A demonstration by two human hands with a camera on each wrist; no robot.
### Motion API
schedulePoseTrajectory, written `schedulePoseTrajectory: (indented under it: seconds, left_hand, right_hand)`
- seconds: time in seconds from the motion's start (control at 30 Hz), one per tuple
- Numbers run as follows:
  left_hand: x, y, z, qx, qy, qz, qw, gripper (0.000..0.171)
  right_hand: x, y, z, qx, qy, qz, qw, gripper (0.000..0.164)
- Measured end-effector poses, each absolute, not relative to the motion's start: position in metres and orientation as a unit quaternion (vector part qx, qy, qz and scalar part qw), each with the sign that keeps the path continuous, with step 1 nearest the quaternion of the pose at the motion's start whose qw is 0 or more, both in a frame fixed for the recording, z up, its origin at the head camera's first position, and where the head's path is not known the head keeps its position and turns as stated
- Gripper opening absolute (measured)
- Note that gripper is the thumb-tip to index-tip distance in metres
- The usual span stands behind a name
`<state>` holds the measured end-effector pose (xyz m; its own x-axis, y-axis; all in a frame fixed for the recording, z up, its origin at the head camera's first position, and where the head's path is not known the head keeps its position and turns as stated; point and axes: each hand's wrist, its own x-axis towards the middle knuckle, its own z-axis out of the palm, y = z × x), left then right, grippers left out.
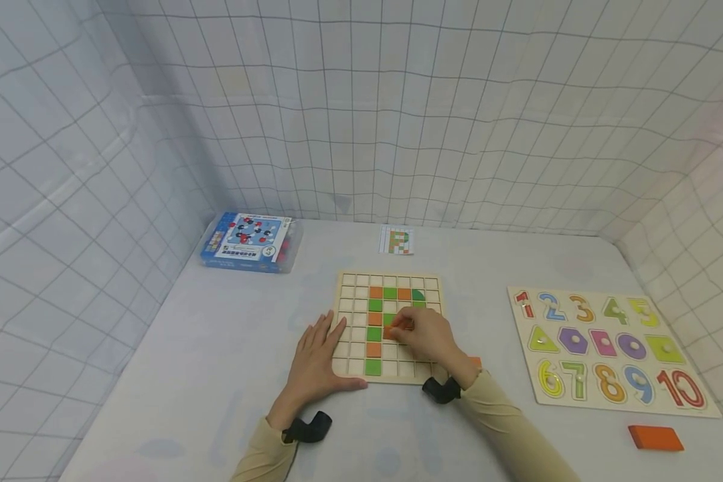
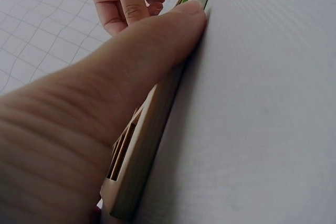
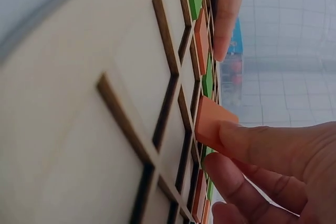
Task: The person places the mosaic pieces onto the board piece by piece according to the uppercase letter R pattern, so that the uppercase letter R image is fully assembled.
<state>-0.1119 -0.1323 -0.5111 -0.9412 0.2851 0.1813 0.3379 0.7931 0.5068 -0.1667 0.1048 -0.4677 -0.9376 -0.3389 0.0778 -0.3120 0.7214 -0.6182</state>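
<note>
A wooden grid board [image 1: 347, 294] lies on the table, with orange and green square tiles in some of its cells. One cell near the upper right holds a dark green quarter-round piece [image 1: 418, 294]. My right hand [image 1: 428, 333] pinches an orange square tile [image 3: 212, 121] between thumb and fingers; the tile stands tilted over a cell beside the green tile [image 1: 374, 334] in the column. My left hand [image 1: 316, 361] rests at the board's lower left, fingers spread and straight along the left side. Its thumb [image 2: 173, 24] lies against the board's near edge.
Behind the board is a small pattern card [image 1: 396, 239]. A blue box [image 1: 247, 242] stands back left. On the right lies a number-and-shape puzzle board [image 1: 584, 368], with an orange block [image 1: 655, 438] in front of it. Another orange piece [image 1: 475, 361] shows partly behind my right wrist.
</note>
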Motion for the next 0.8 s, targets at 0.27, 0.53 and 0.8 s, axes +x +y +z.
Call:
schedulePoseTrajectory:
  seconds: [0.27,0.53,0.8]
  left_hand:
    - [-0.1116,-0.1322,-0.5106,-0.162,-0.948,-0.272,0.041,0.118]
    - [-0.1117,-0.1325,-0.5112,-0.161,-0.946,-0.279,0.04,0.118]
    - [-0.1121,-0.1326,-0.5135,-0.166,-0.946,-0.273,0.054,0.117]
  right_hand:
    - [-0.1667,0.1019,-0.4688,-0.187,0.936,-0.298,0.022,0.011]
    - [-0.1648,0.1005,-0.4683,-0.189,0.942,-0.277,0.009,0.011]
    - [-0.1627,0.1023,-0.4682,-0.209,0.939,-0.273,0.009,0.007]
